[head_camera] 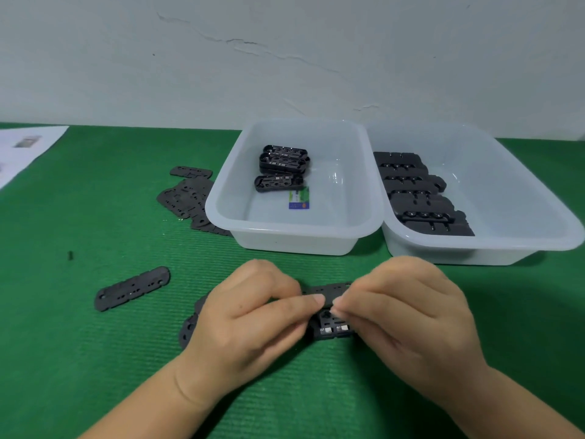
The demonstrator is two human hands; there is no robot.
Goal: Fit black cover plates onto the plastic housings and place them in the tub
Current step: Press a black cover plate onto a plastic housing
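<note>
Cover plate (327,291) long axis left-right, apparently over housing (332,326) (mostly hidden); left hand (253,315), right hand (402,308) pinch it.

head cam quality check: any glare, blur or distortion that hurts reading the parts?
Head view: soft even light, faint shadows under the left tub; small glare spots on its floor and in the right tub; wide-angle bending at the edges; overall slightly soft, so hole detail on the loose cover plate is muddy; both hands hide most of the housing.

Black cover plates (132,288) on ribbed green mat (95,359) — tubs (294,239) seemingly translucent white.
</note>
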